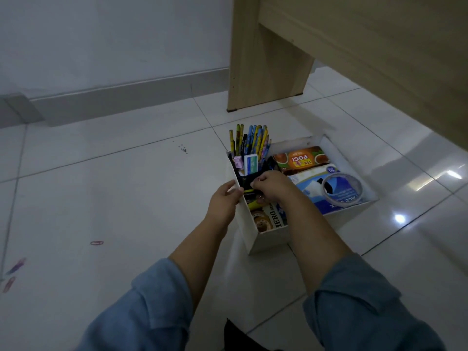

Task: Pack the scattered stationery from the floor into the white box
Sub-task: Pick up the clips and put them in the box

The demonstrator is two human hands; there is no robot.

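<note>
The white box (271, 236) stands on the tiled floor, right of centre. Several pencils (253, 140) stand upright in its far left corner beside a white-and-blue eraser (250, 163). My left hand (224, 201) pinches the box's left wall, thumb inside. My right hand (273, 184) hovers over the left compartment with its fingers curled, pinching a small item I cannot make out. On the floor to the left lie a red paper clip (97, 242), a purple one (16, 266) and another (8, 285).
The box also holds an orange tea carton (301, 158), a tissue pack (311, 183) and a tape roll (342, 188). A wooden desk leg (260, 59) stands just behind it. Small dark specks (182, 148) mark the floor. Something black (238, 338) sits at the bottom edge.
</note>
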